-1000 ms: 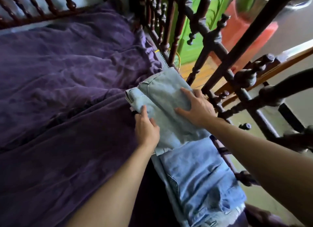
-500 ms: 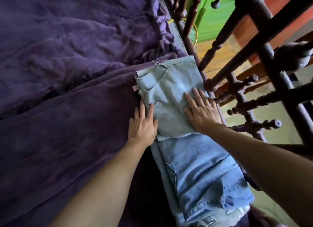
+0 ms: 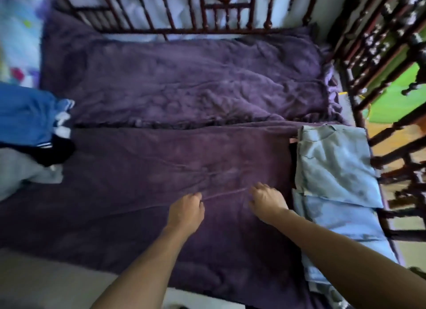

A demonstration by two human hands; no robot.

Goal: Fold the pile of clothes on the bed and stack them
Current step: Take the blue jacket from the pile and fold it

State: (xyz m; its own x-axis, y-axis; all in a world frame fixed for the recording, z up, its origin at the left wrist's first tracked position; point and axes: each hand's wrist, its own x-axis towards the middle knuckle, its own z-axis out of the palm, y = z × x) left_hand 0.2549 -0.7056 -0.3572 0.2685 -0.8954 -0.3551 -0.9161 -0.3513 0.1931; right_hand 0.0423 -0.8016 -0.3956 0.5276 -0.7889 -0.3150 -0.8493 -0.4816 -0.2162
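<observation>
Dim indoor daylight, brightest behind far rail (image 3: 207, 30) and at right, where folded clothes (image 3: 334, 166) catch it. Motion blur softens whole frame; purple blanket (image 3: 184, 90) murky. Wide-angle bend bows right rail (image 3: 378, 41).

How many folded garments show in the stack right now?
2: a pale top at far right, overlapping blue jeans just nearer the person. Others may lie hidden beneath.
</observation>
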